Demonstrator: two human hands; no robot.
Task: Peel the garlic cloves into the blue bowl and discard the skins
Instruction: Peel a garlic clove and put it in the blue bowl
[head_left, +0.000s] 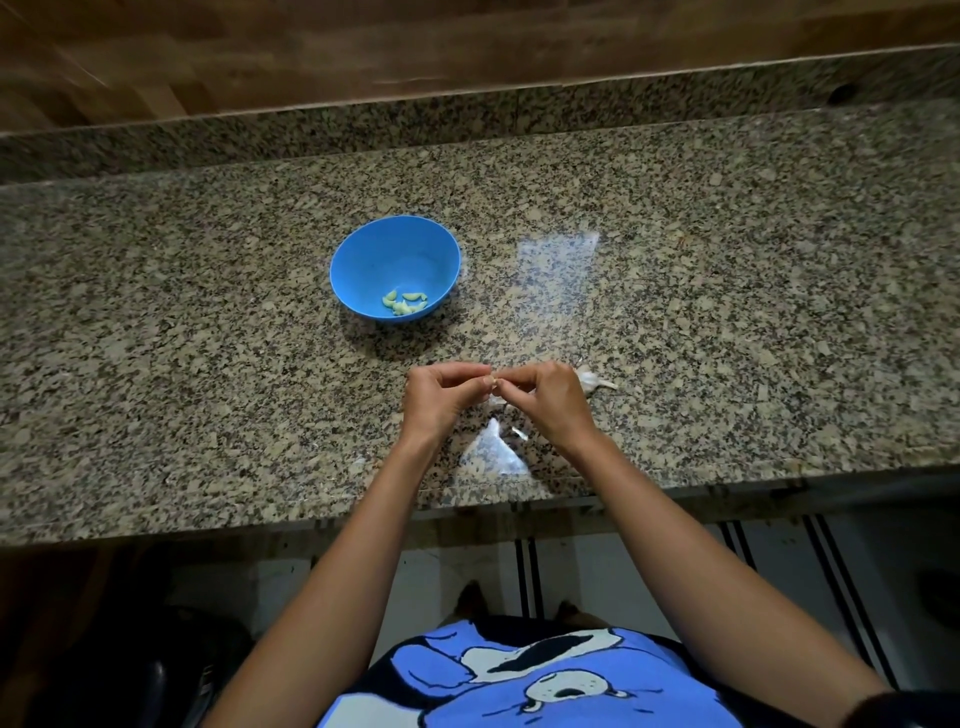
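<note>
My left hand (440, 397) and right hand (548, 397) meet just above the bench (208, 364), fingertips pinched together on one garlic clove (494, 383) btwn them. Both hands are closed on it, thumb and forefinger each side; the clove is tiny and mostly hidden, so I can't tell how much skin is off yet. Judging by the pinch, I'm mid-peel on this one.

Handling, as I'd guess it: clove is light, firm, a bit slick once bare, so hold the body w/ one hand and pick at the papery skin from the tip end w/ the other hand's nails. Skin is thin, brittle, tears in flakes and drifts easily, so small pulls, not one big one. Squeeze too hard and the clove could shoot out.

Just under my hands, loose white skins (506, 434) lie on the bench. Just beside my right hand, on the far-right side, sits the rest of the garlic bulb (592, 378), partly hidden by my knuckles, w/ a dry stem poking out.

Further out, up and to the left, well apart from my hands, is the blue bowl (363, 254) w/ several peeled cloves (405, 302) at the near side of its bottom. Skins not yet discarded.
</note>
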